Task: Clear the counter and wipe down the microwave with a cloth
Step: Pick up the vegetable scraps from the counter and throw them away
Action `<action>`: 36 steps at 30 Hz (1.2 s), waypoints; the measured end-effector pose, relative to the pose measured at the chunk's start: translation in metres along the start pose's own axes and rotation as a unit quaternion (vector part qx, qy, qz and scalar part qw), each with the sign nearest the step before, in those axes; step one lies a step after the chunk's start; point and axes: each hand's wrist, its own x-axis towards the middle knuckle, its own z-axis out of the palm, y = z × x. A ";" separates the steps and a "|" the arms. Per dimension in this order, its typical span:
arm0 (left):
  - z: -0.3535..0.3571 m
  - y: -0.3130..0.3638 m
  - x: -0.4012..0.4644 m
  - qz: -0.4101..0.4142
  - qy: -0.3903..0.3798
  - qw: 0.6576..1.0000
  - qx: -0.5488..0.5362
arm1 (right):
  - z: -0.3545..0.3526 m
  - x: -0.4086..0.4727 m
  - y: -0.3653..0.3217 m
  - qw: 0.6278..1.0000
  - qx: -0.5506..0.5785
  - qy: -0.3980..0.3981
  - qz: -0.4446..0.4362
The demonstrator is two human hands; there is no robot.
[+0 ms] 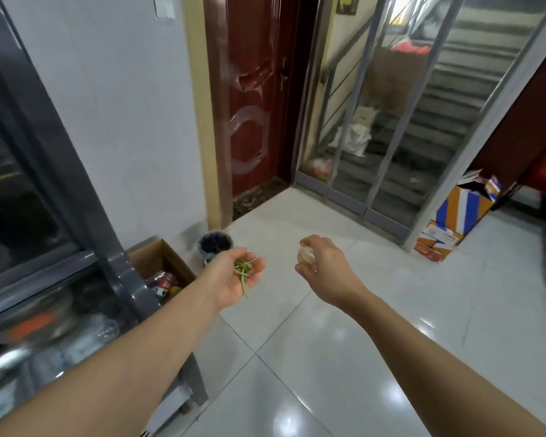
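The shiny white tiled floor [344, 357] fills most of the room. A white wall [123, 121] stands on the left, with a dark red door [252, 99] next to it. Past a glass sliding door [375, 121] there are grey stairs [454, 105]. A big grey cabinet with glass [44, 184] stands on the left side. An open brown cardboard box [161, 266] sits on the floor beside it, and a small black bin [215, 244] is just behind the box. A colourful orange and blue box [454, 219] stands on the right.

The left hand [237, 272] is held palm up, its fingers curled round thin green vegetable scraps [242, 272]. The right hand [319, 260] has its fingers clamped on a pale garlic bulb [305, 255]. Both hands are in the air near the bin.
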 end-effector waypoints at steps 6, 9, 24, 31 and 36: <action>0.046 0.039 0.084 0.002 0.022 1.000 -0.012 | -0.008 0.108 0.041 0.999 0.006 -0.015 -0.028; 0.070 0.058 0.129 0.021 0.036 0.999 -0.031 | -0.014 0.169 0.062 0.998 0.006 -0.025 -0.059; 0.115 0.137 0.297 0.059 0.165 0.975 -0.135 | 0.014 0.430 0.111 0.973 -0.016 -0.134 -0.185; 0.089 0.195 0.390 0.068 0.194 0.960 -0.191 | 0.067 0.545 0.101 0.962 -0.018 -0.175 -0.211; 0.072 0.240 0.447 0.071 0.218 0.950 -0.215 | 0.104 0.623 0.082 0.949 -0.030 -0.211 -0.234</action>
